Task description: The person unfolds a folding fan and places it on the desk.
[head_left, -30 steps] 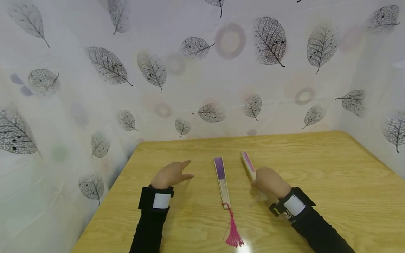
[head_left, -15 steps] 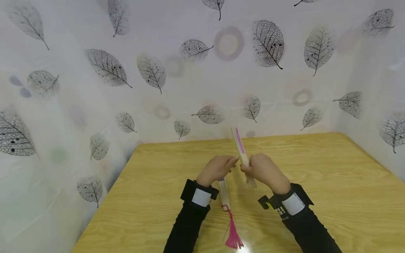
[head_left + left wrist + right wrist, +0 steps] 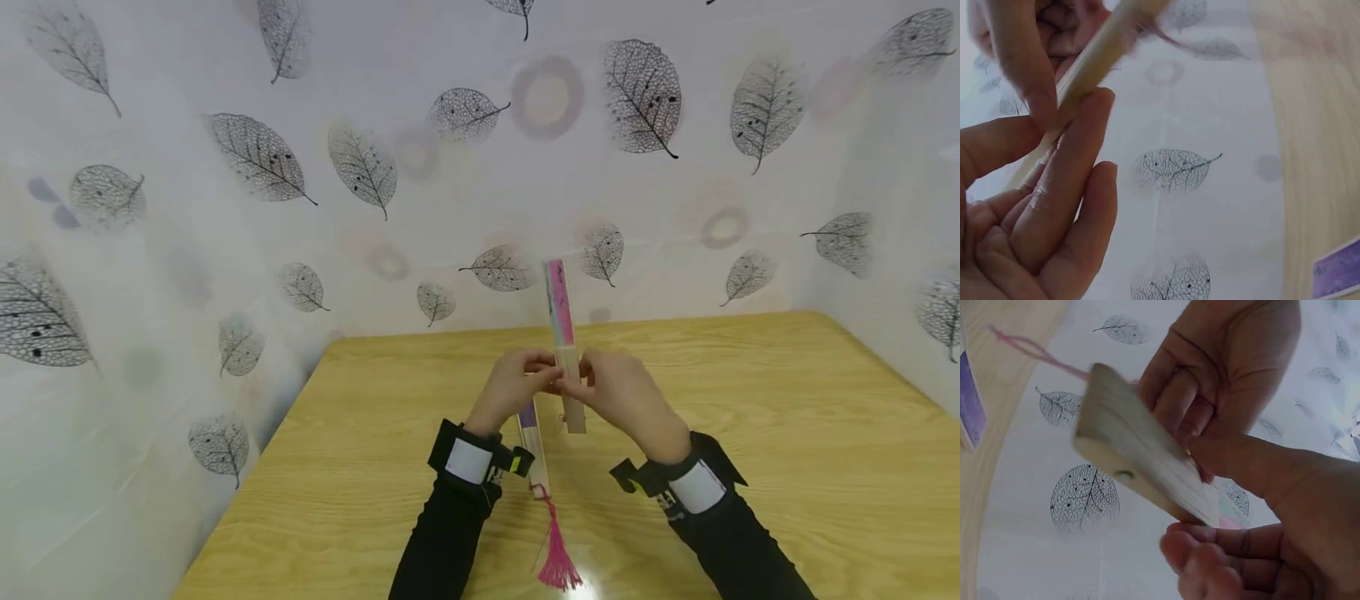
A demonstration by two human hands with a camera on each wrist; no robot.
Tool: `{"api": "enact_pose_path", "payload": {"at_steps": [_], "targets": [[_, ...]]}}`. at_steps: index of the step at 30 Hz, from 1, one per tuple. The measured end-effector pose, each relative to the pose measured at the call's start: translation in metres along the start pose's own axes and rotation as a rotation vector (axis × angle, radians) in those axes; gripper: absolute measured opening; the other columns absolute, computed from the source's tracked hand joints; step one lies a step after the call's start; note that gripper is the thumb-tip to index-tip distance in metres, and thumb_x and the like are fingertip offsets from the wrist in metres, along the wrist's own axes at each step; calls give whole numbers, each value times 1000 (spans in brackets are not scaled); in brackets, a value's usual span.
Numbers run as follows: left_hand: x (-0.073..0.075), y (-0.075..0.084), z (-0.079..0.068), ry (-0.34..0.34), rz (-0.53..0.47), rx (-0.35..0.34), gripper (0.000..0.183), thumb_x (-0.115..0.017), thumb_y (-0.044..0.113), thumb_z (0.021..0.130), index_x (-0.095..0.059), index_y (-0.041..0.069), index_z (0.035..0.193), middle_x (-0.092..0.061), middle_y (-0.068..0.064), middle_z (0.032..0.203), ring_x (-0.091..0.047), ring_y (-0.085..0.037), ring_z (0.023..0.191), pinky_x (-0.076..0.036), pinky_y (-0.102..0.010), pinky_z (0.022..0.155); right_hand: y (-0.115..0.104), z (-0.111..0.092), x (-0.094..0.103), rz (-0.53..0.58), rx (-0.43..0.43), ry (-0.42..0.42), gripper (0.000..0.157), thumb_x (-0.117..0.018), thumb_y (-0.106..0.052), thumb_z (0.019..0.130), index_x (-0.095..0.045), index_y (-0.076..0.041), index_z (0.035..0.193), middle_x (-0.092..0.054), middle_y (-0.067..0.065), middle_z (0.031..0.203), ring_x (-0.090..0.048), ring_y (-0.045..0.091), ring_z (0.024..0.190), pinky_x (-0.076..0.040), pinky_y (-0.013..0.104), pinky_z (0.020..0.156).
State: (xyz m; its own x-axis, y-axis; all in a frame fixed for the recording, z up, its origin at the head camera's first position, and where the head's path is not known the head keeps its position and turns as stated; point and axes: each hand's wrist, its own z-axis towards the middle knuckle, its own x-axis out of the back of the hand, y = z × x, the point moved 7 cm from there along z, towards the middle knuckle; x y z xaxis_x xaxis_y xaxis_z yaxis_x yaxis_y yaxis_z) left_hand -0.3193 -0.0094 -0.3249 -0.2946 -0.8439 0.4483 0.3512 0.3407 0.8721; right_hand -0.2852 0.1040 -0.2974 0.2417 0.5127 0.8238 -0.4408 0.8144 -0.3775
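Observation:
A folded hand fan [image 3: 561, 312] with a pink and pale blue end and bare wooden ribs is held up in front of me, nearly upright. My right hand [image 3: 630, 400] pinches its wooden part from the right. From the other side my left hand [image 3: 513, 385] pinches the same ribs, thumb and fingertips at the edge. The right wrist view shows the fan's wooden end [image 3: 1129, 437] with a small rivet and a pink cord. Below lies a second folded fan [image 3: 536, 458], its purple end partly hidden by my left hand, with a magenta tassel [image 3: 558, 558].
A wood-grain table [image 3: 787, 450] spreads under both hands. Behind it and along its sides hangs a pale sheet [image 3: 480, 192] printed with leaves. Each wrist wears a black strap with a small camera.
My right hand has lifted the pink fan off the table and brought it left and upright. My left hand has come across from the left and taken hold of it too.

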Motion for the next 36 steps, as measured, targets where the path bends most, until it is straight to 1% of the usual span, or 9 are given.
{"api": "enact_pose_path", "payload": {"at_steps": [4,6,8,13,15,22,25,30,36], "targets": [[2,-1,-5,-50,-154,-5,27,-52,18,88,-61,0,107,-63,-19,102,-63,-16,79,-51,-37,79,6,4,-5,204,-18,-24,18,-64,-25,79,-65,-6,81,-64,4,71,-55,11,61,-48,31,53],[2,2,-8,-52,-160,-10,26,-52,14,88,-61,-2,106,-63,-21,102,-63,-19,80,-52,-37,78,8,2,-9,277,-34,-25,17,-63,-21,80,-65,-5,85,-66,6,75,-58,12,65,-51,33,56],[1,2,-8,-31,-97,-21,25,-53,14,87,-62,-2,104,-64,-20,100,-63,-17,77,-53,-32,74,9,0,-13,315,-62,-22,17,-63,-19,80,-65,-3,87,-66,8,76,-59,13,66,-52,34,57],[1,3,-6,57,185,-24,24,-56,21,86,-65,3,100,-68,-11,93,-60,-7,69,-51,-24,65,10,-1,-15,305,-115,5,17,-62,-14,79,-64,0,88,-67,11,76,-59,14,64,-51,34,55],[2,8,-7,81,249,-16,24,-56,22,86,-65,4,99,-68,-8,90,-59,-6,69,-50,-23,64,9,-1,-13,299,-117,5,17,-62,-13,79,-63,1,89,-67,13,77,-59,15,64,-51,33,55],[5,12,-9,126,288,-37,23,-58,23,84,-66,5,96,-68,-7,89,-59,-9,74,-50,-23,65,9,-1,-12,311,-124,-27,22,-61,-14,81,-63,1,96,-67,15,82,-62,20,71,-53,37,59],[5,12,-9,149,323,-61,23,-59,24,84,-66,5,96,-68,-7,88,-59,-9,74,-50,-24,67,10,-2,-14,305,-143,-4,20,-61,-15,80,-63,1,93,-67,14,80,-61,19,70,-53,36,58],[4,11,-9,179,364,-73,23,-59,24,84,-66,5,94,-68,-6,86,-60,-10,74,-51,-25,68,10,0,-15,289,-146,45,17,-62,-14,79,-64,2,86,-66,13,76,-60,16,64,-52,35,55],[7,13,-10,202,376,-78,21,-60,24,83,-67,5,89,-68,-6,83,-59,-12,73,-51,-27,67,8,2,-16,294,-159,49,18,-62,-12,78,-64,3,87,-67,15,77,-60,17,64,-52,34,55]]}}
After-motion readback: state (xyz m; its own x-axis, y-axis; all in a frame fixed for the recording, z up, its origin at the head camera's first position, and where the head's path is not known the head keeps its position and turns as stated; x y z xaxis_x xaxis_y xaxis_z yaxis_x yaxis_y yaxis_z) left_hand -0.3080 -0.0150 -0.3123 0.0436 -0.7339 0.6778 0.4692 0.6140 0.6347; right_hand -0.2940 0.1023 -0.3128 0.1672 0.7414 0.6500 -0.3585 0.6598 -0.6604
